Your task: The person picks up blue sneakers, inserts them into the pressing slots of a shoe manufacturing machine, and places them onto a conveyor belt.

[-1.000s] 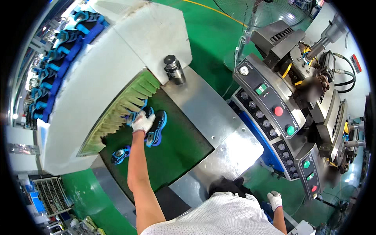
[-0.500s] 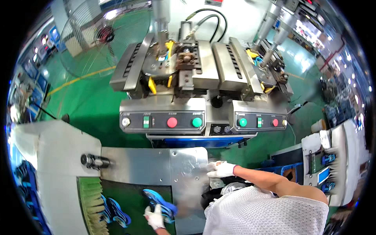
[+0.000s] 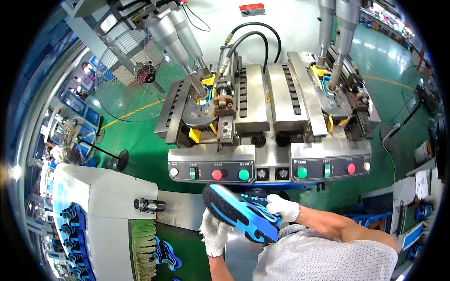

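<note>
A blue and black sneaker (image 3: 239, 213) is held up in front of me, tilted on its side with the sole toward me. My left hand (image 3: 215, 230), in a white glove, grips it from below near one end of the sole. My right hand (image 3: 282, 209), also gloved, is closed on the upper at the laces and opening; its fingertips are partly hidden by the shoe. Below the sneaker lies a grey metal tabletop (image 3: 180, 206). More blue sneakers (image 3: 167, 255) sit low at the left, beside a green bristle strip (image 3: 143, 246).
Ahead stands a two-station press (image 3: 253, 100) with a button panel (image 3: 211, 172) on each side. A dark metal cylinder (image 3: 150, 205) lies on the white machine housing (image 3: 105, 196). Shoes hang on a blue rack (image 3: 75, 239) at far left. A floor fan (image 3: 147, 72) stands behind.
The sneaker has come up from the lower left to the front of me in my left hand. My right hand has joined it on the shoe. The view has shifted left.
</note>
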A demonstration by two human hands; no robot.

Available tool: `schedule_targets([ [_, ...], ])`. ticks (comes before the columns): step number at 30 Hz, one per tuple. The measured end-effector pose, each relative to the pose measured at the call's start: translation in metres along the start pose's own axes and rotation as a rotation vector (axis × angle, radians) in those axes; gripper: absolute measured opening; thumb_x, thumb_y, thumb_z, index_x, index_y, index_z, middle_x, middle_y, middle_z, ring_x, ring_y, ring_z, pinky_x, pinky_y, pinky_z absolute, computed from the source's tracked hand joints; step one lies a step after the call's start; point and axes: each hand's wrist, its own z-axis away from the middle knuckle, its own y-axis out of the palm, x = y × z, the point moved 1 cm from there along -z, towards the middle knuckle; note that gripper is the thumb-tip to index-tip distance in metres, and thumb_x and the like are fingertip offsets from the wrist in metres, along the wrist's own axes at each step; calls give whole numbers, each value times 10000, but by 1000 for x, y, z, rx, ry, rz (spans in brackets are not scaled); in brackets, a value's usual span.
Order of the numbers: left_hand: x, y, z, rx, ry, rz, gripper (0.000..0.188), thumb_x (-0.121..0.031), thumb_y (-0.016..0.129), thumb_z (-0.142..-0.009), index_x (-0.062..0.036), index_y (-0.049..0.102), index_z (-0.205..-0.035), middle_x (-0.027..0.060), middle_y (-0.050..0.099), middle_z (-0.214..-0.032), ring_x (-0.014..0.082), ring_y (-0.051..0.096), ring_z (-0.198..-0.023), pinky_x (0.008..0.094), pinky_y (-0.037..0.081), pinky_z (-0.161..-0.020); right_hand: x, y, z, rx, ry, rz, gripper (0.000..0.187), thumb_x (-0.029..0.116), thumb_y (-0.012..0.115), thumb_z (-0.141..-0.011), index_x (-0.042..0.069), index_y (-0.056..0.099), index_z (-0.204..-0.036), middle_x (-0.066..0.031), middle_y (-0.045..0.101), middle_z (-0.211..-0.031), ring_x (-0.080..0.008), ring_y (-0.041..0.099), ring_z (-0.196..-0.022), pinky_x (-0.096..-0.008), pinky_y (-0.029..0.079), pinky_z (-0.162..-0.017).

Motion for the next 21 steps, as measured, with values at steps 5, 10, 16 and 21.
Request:
schedule_targets([
  [5,47,25,-21,-107,-9,80,552,-61,657,-972,76,406,-1444,245,558,-1374,324,605,-1244,430,506,-1075,71,-4,54,129,-192,22,888,109,832,-755,21,400,-1525,-170,578,-1423,-277,613,-1250,-417,504,-1065],
  [10,38,63,-62,-80,-40,3,506,43,631,-955,56,452,-1427,223,592,-1354,283,621,-1229,371,513,-1063,110,-12,68,124,-291,-157,831,121,830,-786,1,422,-1501,-203,594,-1400,-329,656,-1200,-460,548,-1026],
  [16,7,59,-107,-40,125,-323,553,71,649,-922,26,457,-1439,191,597,-1381,273,619,-1249,365,516,-1048,124,-16,56,182,-398,-195,823,148,859,-781,-7,453,-1480,-217,605,-1381,-337,658,-1195,-484,559,-1012],
  [21,-11,34,-127,-71,203,-336,544,10,727,-886,19,517,-1388,170,626,-1319,259,649,-1185,362,523,-1033,125,-5,42,101,-473,-222,769,127,823,-812,13,459,-1480,-208,611,-1370,-327,669,-1170,-463,576,-990],
])
